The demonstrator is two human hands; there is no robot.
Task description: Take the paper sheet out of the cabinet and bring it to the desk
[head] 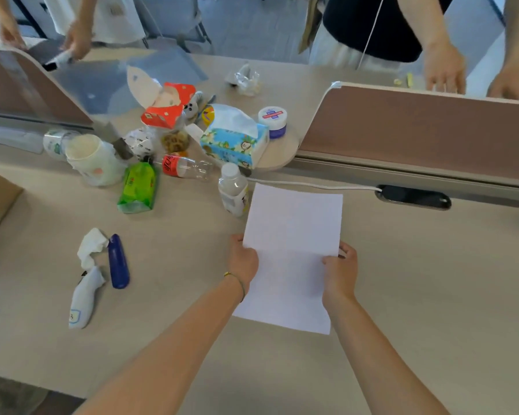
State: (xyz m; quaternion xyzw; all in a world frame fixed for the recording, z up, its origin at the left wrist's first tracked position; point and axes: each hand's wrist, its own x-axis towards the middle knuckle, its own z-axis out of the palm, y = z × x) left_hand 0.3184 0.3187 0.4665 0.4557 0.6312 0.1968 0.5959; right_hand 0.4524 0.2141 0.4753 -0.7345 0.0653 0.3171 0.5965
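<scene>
A blank white paper sheet [291, 253] is held just over the beige desk [432, 280], right of centre. My left hand [242, 260] grips its left edge, thumb on top. On the opposite edge my right hand [340, 272] pinches the sheet the same way. The sheet's far corner reaches beside a small white bottle [232, 188]. No cabinet is in view.
Clutter fills the desk's far left: a tissue pack [234, 142], red carton [165, 107], green packet [138, 187], lying clear bottle [186, 167], cup [93, 158]. A blue case [118, 260] and crumpled tissue [92, 245] lie left. Brown dividers [417, 127] stand behind. Other people's hands [445, 68] rest beyond.
</scene>
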